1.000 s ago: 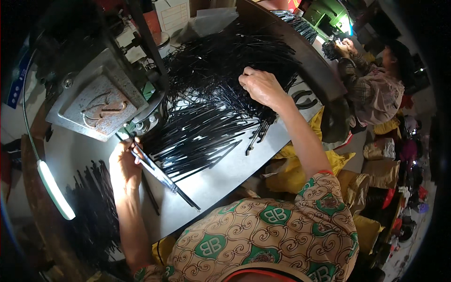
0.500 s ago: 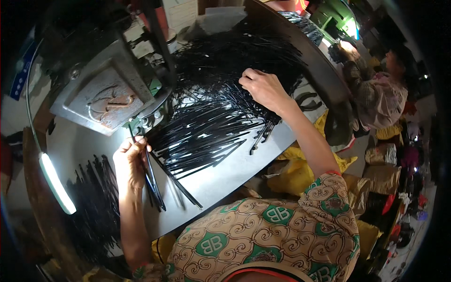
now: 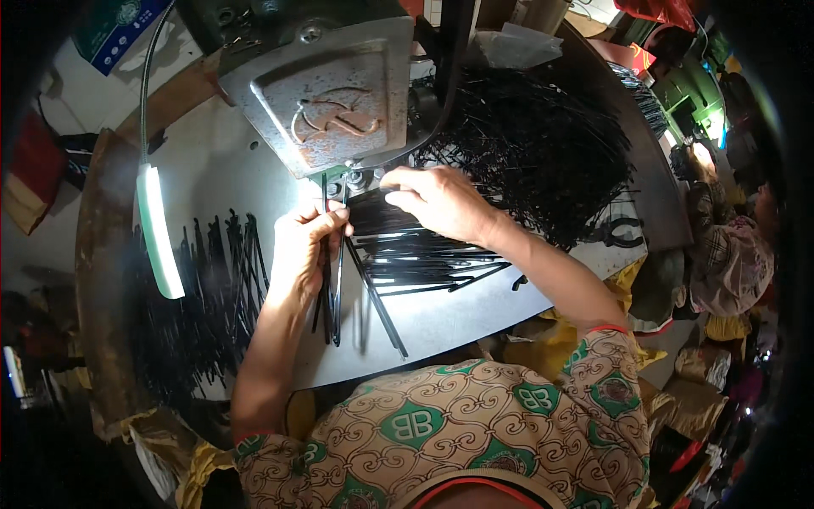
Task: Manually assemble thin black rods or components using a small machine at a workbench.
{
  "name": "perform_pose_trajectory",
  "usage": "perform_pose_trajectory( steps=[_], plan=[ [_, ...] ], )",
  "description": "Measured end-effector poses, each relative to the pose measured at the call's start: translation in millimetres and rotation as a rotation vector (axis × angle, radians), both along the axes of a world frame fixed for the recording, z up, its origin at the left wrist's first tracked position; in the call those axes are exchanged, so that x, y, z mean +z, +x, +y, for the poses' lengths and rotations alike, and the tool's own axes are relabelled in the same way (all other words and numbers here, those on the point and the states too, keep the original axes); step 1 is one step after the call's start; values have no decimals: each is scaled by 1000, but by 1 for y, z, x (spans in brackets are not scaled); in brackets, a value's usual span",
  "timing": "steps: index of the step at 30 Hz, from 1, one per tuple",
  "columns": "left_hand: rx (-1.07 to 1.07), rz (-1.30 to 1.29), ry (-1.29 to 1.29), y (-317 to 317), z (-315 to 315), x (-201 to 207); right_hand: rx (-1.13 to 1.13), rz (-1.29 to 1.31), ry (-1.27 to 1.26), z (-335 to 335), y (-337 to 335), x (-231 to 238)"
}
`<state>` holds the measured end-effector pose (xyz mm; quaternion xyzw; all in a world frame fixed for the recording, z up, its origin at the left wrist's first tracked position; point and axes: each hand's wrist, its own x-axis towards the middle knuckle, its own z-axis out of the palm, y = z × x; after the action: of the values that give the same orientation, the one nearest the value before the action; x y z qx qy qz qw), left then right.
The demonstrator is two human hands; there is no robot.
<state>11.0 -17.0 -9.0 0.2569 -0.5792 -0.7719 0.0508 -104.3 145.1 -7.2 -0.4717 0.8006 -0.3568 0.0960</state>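
My left hand (image 3: 298,246) is closed around a few thin black metal rods (image 3: 338,293), which look like umbrella ribs. Their upper ends reach the small working head (image 3: 356,180) of a grey machine (image 3: 335,102), and their lower ends hang toward me. Just right of that head is my right hand (image 3: 445,204), with thumb and forefinger bent close together. Anything between those fingertips is too small to make out. Under and beside the right hand, more black rods (image 3: 424,259) lie in a loose row on the pale tabletop.
A tangled heap of black rods and fine parts (image 3: 543,144) covers the back right, with pliers (image 3: 624,232) near its edge. More rods (image 3: 195,297) are bunched at left, below a lit lamp (image 3: 158,229). Another person (image 3: 733,229) sits at far right.
My right hand has come left from the dark heap to the machine's working head. My left hand stays below the head with its rods. The whole view has swung left.
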Motion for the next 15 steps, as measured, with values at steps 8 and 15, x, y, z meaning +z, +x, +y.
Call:
perform_pose_trajectory(
  steps=[8, 15],
  plan=[
    [-18, 38, -34, 1, -3, -4, -67, -797, -298, -22, -3, -4],
    [-30, 58, -34, -2, -3, -5, -51, -871, -373, -25, -1, -6]
  ],
)
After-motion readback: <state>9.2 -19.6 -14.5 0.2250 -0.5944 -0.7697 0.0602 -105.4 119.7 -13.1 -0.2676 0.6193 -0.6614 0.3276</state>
